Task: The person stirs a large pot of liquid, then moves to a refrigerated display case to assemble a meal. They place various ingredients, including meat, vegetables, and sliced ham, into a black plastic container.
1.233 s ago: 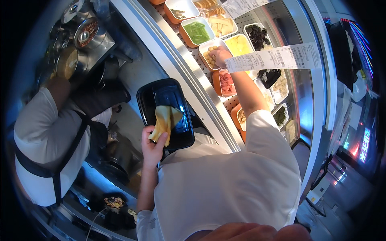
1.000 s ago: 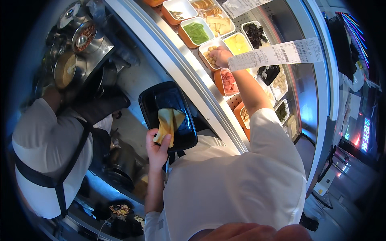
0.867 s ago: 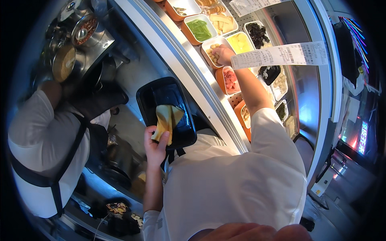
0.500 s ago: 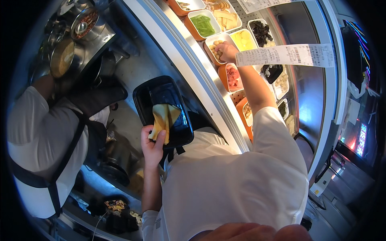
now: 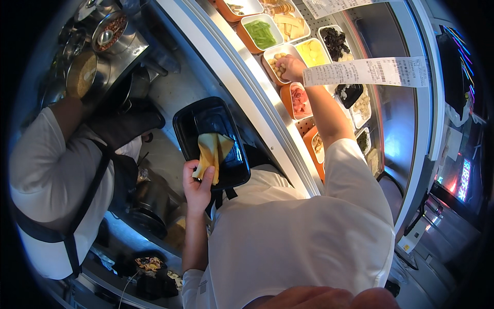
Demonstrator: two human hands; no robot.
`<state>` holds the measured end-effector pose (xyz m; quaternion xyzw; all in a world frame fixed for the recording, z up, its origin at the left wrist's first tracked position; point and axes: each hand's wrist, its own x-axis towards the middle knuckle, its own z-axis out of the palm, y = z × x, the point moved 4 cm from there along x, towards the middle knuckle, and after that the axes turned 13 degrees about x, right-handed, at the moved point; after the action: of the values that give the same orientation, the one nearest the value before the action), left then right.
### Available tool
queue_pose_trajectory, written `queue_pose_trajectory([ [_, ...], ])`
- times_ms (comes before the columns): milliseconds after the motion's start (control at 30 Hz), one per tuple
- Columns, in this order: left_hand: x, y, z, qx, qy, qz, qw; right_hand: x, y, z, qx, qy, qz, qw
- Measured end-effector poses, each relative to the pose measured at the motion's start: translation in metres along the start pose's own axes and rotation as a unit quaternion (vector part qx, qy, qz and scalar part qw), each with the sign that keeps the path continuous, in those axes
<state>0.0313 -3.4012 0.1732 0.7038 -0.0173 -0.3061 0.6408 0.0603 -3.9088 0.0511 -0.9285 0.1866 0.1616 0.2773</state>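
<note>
My left hand [image 5: 197, 186] grips the near edge of a black plastic tray [image 5: 181, 129], thumb on top. Under the thumb and partly inside the tray lies a folded yellow sheet of food [image 5: 212, 149], perhaps tofu skin. My right hand [image 5: 292, 68] reaches into a white-lined orange tub of small pale round balls [image 5: 281, 55] in the lit counter. Its fingers are bent down among the balls; whatever they pinch is hidden. Beside that tub sit one with pink sliced meat [image 5: 299, 100], one with yellow slices [image 5: 312, 51] and one with green strips [image 5: 259, 34].
A paper receipt strip [image 5: 370, 72] hangs just over my right wrist. Black fungus [image 5: 335, 43] fills a farther tub. The counter's metal rail [image 5: 247, 98] runs between my arms. At left a co-worker in white [image 5: 51, 159] stands near metal pots, one holding grain-like food [image 5: 82, 74].
The black tray and my left hand have shifted very slightly to the right in view. My right hand stays in the tub of balls, its fingers barely moved.
</note>
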Motion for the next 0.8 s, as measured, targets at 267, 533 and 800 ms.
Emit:
queue_pose_trajectory([
  [267,0.003,0.004,0.003,-0.006,0.0,-0.004,1.0,0.004,0.009,0.003,0.02,0.0,-0.01,1.0],
  [533,0.007,0.009,0.005,-0.009,-0.004,-0.001,1.0,0.004,0.01,0.002,0.028,-0.005,-0.018,0.999],
  [800,0.008,0.015,0.008,-0.001,-0.012,-0.002,1.0,0.003,0.008,0.002,0.031,-0.01,-0.024,0.999],
])
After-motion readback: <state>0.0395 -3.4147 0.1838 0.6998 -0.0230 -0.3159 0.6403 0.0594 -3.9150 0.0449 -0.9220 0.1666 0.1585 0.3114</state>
